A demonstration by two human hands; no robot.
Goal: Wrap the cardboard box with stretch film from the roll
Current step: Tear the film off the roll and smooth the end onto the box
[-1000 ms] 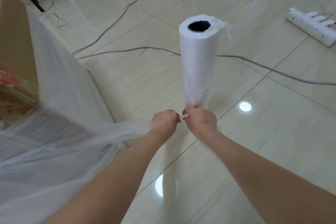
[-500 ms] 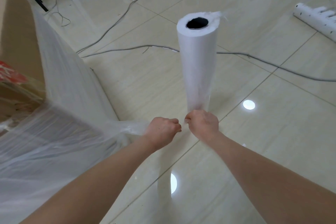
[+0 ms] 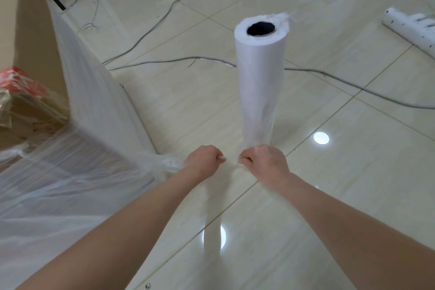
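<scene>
The two grips have drawn apart since the earlier frame. The knuckles, then touching, now stand just apart, with a thin film strand [image 3: 231, 160] stretched between them. The roll [image 3: 260, 82] has kept its place at centre frame.

The left grip [image 3: 204, 160] is clenched on the bunched film tail [image 3: 162, 166], which runs left to the cardboard box [image 3: 23, 37]. The right grip [image 3: 264, 160] is clenched on the gathered film [image 3: 257, 139] at the lower end of the roll. The roll stands upright with its open core toward the camera. Whether its foot rests on the floor [image 3: 353, 195] cannot be told.

The box fills the left edge of the frame, and its near faces already carry film layers [image 3: 94, 101]. On this evidence, wrapping is largely done and the step in hand is severing the film from the roll. Roping the film into a narrow strand, with the fists close together, concentrates the pull on a short length. Stretch film elongates before it parts, so a sharp opposed pull is probably required. A cable [image 3: 329, 75] crosses the floor behind the roll.
</scene>
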